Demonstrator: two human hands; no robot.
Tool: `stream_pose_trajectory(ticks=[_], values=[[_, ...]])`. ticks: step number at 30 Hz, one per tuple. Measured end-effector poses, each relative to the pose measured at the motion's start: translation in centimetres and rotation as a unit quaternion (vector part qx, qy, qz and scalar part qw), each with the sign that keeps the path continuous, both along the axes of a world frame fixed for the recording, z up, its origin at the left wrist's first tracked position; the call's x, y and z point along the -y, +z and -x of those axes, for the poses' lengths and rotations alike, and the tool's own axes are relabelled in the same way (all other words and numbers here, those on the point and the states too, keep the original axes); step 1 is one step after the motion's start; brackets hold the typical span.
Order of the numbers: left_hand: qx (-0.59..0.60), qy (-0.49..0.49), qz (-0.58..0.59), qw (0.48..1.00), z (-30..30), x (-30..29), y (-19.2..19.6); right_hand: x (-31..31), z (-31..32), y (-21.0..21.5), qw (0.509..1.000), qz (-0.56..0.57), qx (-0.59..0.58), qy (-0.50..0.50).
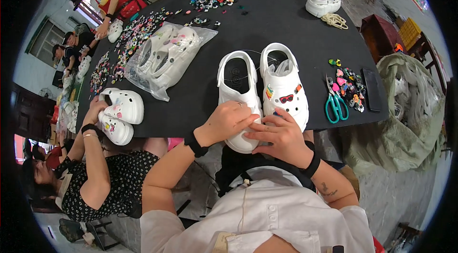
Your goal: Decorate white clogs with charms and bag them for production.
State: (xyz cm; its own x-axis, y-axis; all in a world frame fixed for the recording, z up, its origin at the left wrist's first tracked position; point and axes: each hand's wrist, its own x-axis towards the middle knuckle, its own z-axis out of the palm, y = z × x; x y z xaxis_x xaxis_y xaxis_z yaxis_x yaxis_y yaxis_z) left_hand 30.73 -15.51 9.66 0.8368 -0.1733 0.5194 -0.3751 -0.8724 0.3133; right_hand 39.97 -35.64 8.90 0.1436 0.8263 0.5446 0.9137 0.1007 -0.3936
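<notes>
A pair of white foam clogs stands side by side at the table's near edge. On the left clog [236, 94], which shows no charms on its visible part, my left hand [228, 122] lies closed with fingertips pressed on the upper. My right hand [282, 136] grips the same clog's toe from the right, its fingers reaching across the top. Part of that hand covers the front of the right clog [286, 92], which bears a rainbow charm, red sunglasses and other charms. Anything small between my fingertips is hidden.
Teal-handled scissors [335, 103], a pile of charms [350, 86] and a black phone [371, 90] lie to the right. Bagged white clogs [167, 57] and scattered charms [138, 33] are on the left. Beside me a co-worker's hand [97, 109] holds decorated clogs [125, 106].
</notes>
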Motion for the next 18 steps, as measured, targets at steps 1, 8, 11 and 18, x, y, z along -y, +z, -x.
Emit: stream_pose_trajectory(ticks=[1, 8, 11, 18], values=[[-0.028, 0.018, 0.077, 0.996, -0.1, 0.1, 0.0, 0.1, -0.2, 0.1, 1.0, 0.001, 0.002, -0.002], [-0.124, 0.063, 0.118, 0.983, 0.1, 0.0, 1.0, -1.3, -1.6, 2.2, 0.971, 0.071, -0.23, -0.011], [-0.039, 0.063, 0.128, 0.989, 1.3, 0.8, 0.6, -2.7, -1.3, 2.4, 0.995, 0.072, -0.023, -0.067], [0.017, 0.157, 0.305, 0.939, 4.0, 2.9, -2.8, -4.2, -1.6, 2.8, 0.985, 0.144, 0.059, -0.079]])
